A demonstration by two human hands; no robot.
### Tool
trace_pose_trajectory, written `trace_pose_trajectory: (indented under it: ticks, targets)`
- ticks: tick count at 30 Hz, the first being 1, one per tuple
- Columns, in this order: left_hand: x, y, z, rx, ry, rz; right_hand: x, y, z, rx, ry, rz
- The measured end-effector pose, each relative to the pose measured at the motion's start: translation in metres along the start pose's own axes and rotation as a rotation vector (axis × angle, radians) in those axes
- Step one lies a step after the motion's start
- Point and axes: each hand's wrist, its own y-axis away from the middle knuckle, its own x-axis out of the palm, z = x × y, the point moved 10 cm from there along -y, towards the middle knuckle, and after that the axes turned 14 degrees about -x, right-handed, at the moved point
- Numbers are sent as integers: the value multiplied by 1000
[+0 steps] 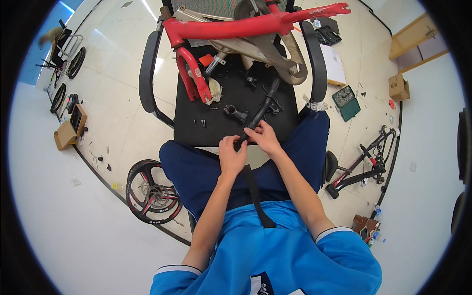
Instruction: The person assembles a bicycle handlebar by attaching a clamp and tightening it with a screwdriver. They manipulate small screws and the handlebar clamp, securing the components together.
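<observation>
The left hand (232,156) and the right hand (264,137) meet at the near end of a black handlebar (260,112), which runs from the hands up and away over the black seat of a chair (196,129); the left hand's fingers are curled around the bar's lower end, pinching it from below, and the right hand's fingers press on it from the other side, just above; the two hands touch each other; the far end of the bar lies near a small black clamp (273,105) on the seat.

Also on the seat, beside the bar, sits a short black stem piece (236,113); a few small bolts (198,122) lie nearer the seat's front edge, well clear of the hands; a red bicycle frame (236,28) lies across the chair's armrests at the far side, its red fork (192,73) reaching down onto the seat beside a crumpled rag (215,90).

On the floor to the left lies a black wheel with red spokes (151,191); to the right, a black and red bicycle frame (361,164) with a saddle, and farther off a green tool case (346,102); a cardboard box (398,86) stands by the wall.
</observation>
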Motion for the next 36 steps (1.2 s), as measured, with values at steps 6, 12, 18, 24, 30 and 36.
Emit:
trace_pose_trajectory:
  ticks: [6, 12, 18, 24, 30, 36]
  targets:
    - [-6, 15, -10, -20, 142, 18, -4, 11, 14, -29, 127, 87]
    - [13, 16, 18, -181, 206, 198, 25, 19, 59, -252, 208, 180]
    - [27, 10, 48, -413, 883, 298, 61, 30, 80, -345, 206, 301]
    - [-1, 7, -1, -432, 1004, 380, 44, 37, 46, -188, 97, 345]
    - [-5, 0, -63, -138, 879, 505, 47, 77, 25, -120, 95, 478]
    - [-19, -7, -106, 334, 130, 453, 2, 65, 58, -76, 117, 155]
